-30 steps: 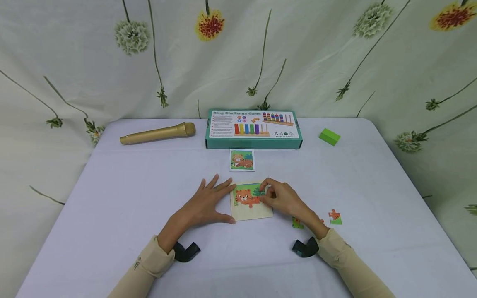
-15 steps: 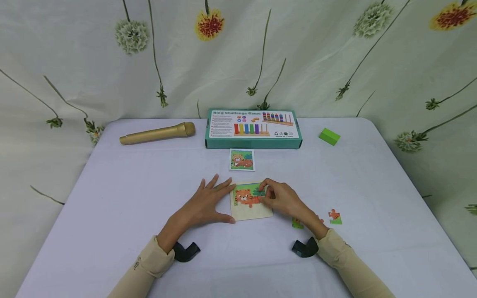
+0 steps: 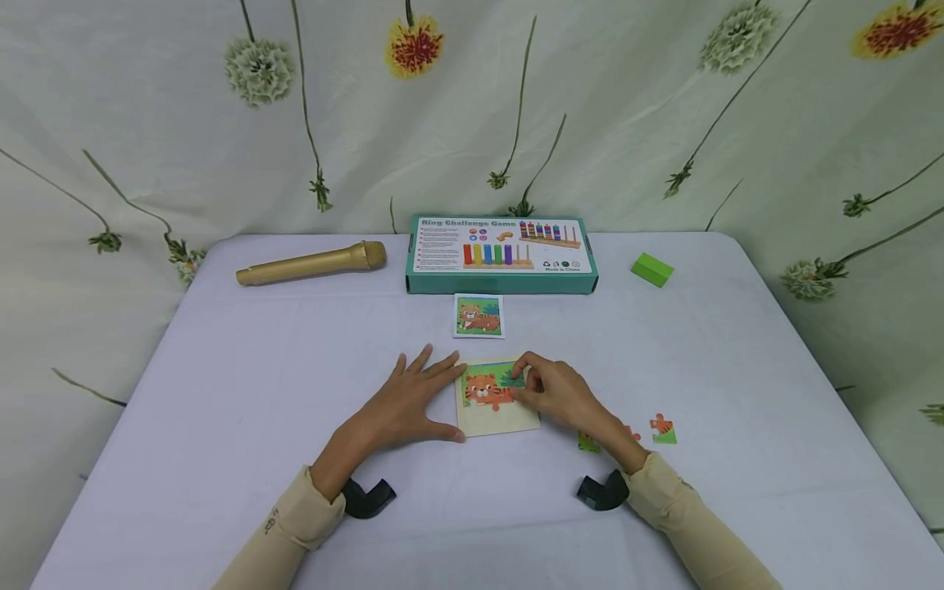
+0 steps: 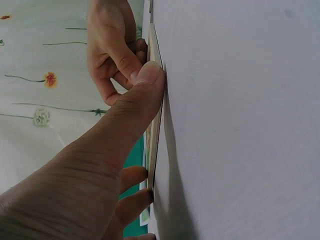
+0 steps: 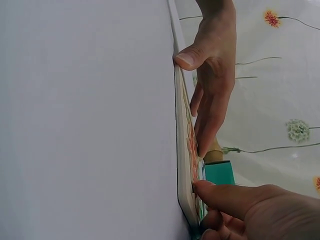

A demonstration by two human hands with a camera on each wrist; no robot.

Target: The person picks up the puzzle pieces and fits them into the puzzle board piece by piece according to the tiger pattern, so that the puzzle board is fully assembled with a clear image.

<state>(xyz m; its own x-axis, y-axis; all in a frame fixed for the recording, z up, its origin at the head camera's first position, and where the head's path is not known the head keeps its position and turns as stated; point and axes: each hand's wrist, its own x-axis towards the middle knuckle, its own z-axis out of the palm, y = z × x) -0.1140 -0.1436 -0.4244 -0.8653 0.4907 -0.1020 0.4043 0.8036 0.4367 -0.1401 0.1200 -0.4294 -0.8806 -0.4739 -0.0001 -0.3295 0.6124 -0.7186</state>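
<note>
A wooden puzzle board [image 3: 498, 423] lies mid-table, its upper part filled with picture pieces showing an orange tiger face [image 3: 483, 389]. My left hand [image 3: 401, 410] rests beside it with fingers spread, thumb and index fingertips at the board's left edge. At the upper right of the board, my right hand [image 3: 564, 396] pinches a puzzle piece [image 3: 513, 380] with a dark green bush, the fingers partly covering it. The right wrist view shows that thumb [image 5: 205, 189] low against the board's picture side. Loose puzzle pieces [image 3: 664, 430] lie near the right forearm, some partly hidden by it.
Behind the board lies a small tiger picture card [image 3: 478, 317], in front of a teal Ring Challenge Game box [image 3: 501, 284]. A gold microphone [image 3: 313, 264] is at the back left, a green block [image 3: 652, 270] at the back right. Black curved wrist mounts [image 3: 371, 499] sit at both wrists.
</note>
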